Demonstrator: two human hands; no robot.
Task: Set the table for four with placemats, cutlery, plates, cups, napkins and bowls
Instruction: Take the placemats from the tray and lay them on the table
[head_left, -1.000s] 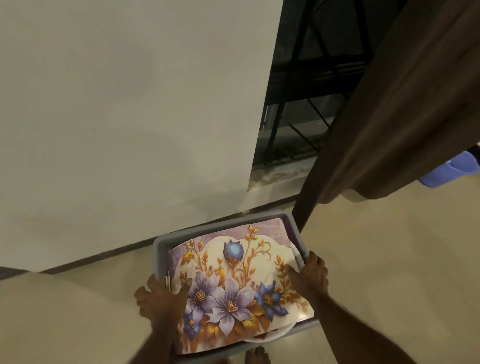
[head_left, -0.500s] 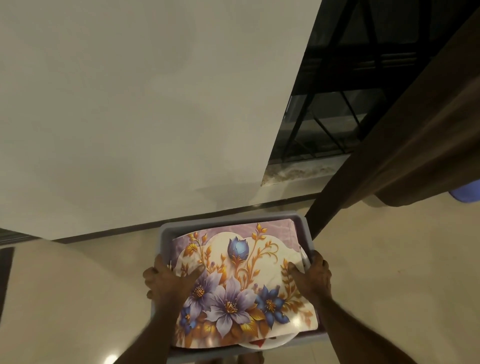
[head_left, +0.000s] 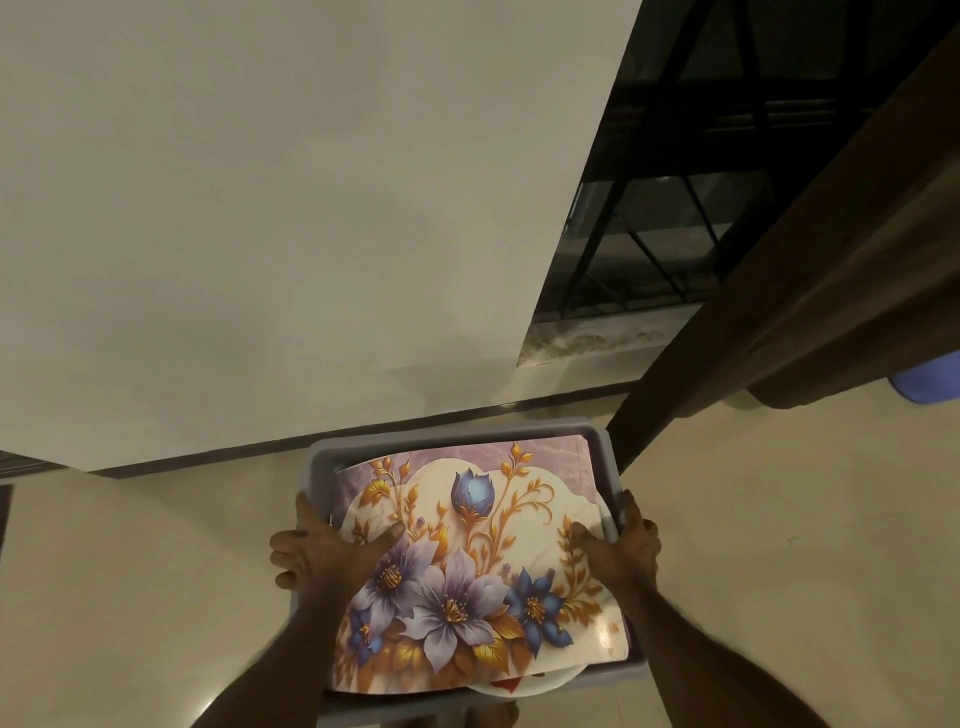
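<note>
Head view: left hand (head_left: 324, 553) and right hand (head_left: 621, 553) each grasp a side rim of the grey plastic tub (head_left: 605, 447), the floral vinyl placemat (head_left: 467, 561) lying between them, long axis running away from the person.

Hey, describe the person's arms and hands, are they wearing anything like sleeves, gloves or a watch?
Both forearms are bare, with no sleeves in view. The left hand and right hand wear no gloves, and no watch, bracelet or rings can be seen.
</note>
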